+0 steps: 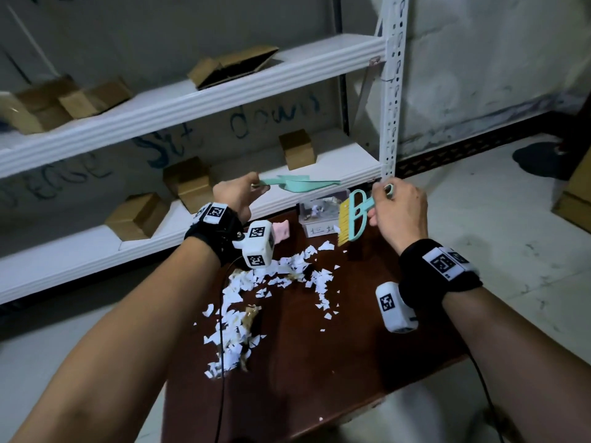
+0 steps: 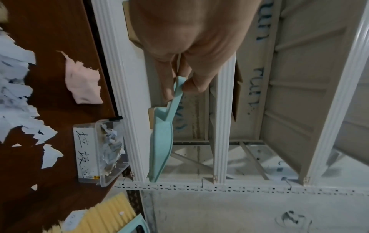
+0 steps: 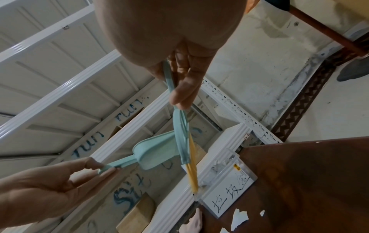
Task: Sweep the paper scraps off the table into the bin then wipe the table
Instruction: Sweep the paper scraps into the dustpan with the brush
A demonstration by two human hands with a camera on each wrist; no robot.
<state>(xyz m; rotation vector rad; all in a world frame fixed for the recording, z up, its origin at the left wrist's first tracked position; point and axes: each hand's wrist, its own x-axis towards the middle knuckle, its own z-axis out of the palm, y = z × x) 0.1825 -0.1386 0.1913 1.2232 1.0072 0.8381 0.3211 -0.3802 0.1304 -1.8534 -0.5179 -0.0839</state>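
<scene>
Left hand (image 1: 235, 195) pinching dustpan (image 1: 295, 184) handle, pan hanging level above bin (image 1: 321, 215), frame centre; right hand (image 1: 399, 206) gripping brush (image 1: 351, 220) handle, yellow bristles pointing down just over table's (image 1: 351, 330) far edge; scraps (image 1: 256, 302) lying spread mid-frame, many unswept, few already sitting in bin; pink cloth (image 1: 281, 232) waiting left of bin; step judged: sweeping under way, wiping not begun; next move calling for lowering pan to tabletop beside scraps, brushing them in, tipping into bin.
</scene>
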